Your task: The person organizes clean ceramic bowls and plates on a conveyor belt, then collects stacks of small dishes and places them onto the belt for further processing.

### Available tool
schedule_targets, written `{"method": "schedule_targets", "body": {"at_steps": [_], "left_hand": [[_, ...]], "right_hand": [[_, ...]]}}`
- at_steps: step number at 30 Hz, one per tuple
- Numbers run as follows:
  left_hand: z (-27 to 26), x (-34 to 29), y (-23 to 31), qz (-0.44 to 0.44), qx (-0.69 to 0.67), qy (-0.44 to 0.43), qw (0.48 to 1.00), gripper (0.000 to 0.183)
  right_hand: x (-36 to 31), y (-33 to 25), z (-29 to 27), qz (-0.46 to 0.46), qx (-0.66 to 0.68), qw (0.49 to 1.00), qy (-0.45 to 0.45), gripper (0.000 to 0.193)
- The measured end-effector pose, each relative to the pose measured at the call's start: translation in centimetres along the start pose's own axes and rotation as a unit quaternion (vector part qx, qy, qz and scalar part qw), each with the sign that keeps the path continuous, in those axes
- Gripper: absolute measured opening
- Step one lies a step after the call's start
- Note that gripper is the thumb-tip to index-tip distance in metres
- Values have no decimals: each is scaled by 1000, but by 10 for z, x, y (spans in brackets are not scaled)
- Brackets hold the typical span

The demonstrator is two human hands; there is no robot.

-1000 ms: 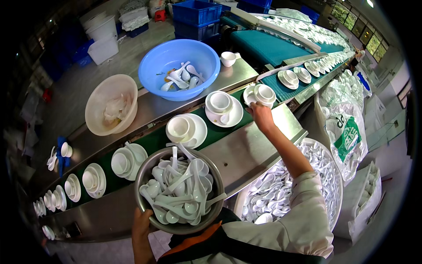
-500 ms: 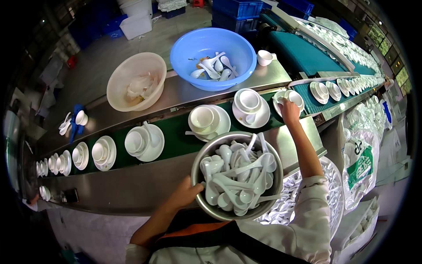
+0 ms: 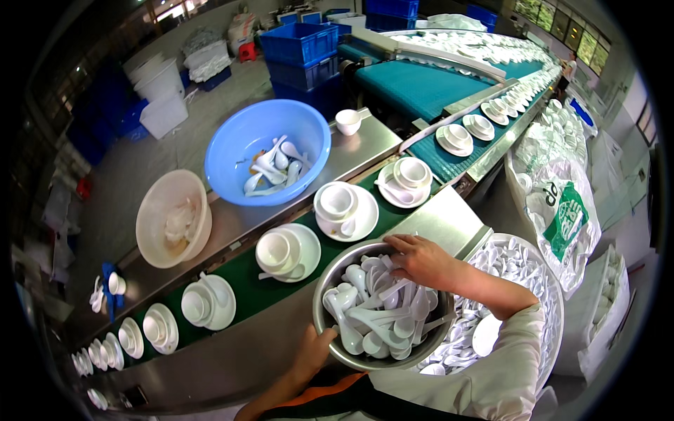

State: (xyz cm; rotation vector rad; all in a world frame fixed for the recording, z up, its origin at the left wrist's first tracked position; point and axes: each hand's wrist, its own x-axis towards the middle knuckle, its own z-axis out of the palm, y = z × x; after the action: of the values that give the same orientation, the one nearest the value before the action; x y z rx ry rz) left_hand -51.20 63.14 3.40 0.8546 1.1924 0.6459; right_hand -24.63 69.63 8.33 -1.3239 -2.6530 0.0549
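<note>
A round steel bowl (image 3: 324, 309) heaped with white soup spoons (image 3: 379, 316) is in front of me. My left hand (image 3: 314, 353) is closed on its lower left rim. Over the far right of the heap, my right hand (image 3: 423, 262) has its fingers apart, touching the spoons or just above them. Whether a spoon is under the fingertips is hidden. Beyond the bowl, a green belt (image 3: 249, 295) carries sets of white plate, bowl, cup and spoon. The nearest sets to my hands are one plate set (image 3: 365, 214) and another (image 3: 405, 181) farther right.
A blue basin (image 3: 217, 151) with spoons, a whitish basin (image 3: 151, 231) and a small cup (image 3: 348, 122) stand on the steel ledge. A large tub (image 3: 554, 309) of spoons is right of my bowl. Farther off are a teal conveyor (image 3: 400, 88), blue crates (image 3: 302, 45) and a plastic sack (image 3: 562, 210).
My right hand has come back from the rightmost plate set to the spoons in the steel bowl. My left hand still grips the rim. The view has turned to the right.
</note>
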Motion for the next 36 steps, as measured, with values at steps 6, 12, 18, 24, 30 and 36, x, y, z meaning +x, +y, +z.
{"method": "schedule_targets", "body": {"at_steps": [6,12,18,24,30,36], "left_hand": [[14,21,-7,-9,-2,29,1000,21],[17,37,-5,3,85,74,994,17],[11,48,-6,-62,64,-37,995,32],[24,33,17,-5,47,-68,997,44],[17,39,-3,-37,43,-29,998,49],[27,37,2,-76,-13,-1,997,49]], "right_hand": [[-31,25,-27,21,94,995,19,13],[-25,108,-55,258,289,895,222,11],[-48,334,60,533,319,733,277,17],[-31,403,91,570,382,673,277,13],[-27,397,83,611,56,755,233,22],[-14,363,87,524,-269,789,175,13]]}}
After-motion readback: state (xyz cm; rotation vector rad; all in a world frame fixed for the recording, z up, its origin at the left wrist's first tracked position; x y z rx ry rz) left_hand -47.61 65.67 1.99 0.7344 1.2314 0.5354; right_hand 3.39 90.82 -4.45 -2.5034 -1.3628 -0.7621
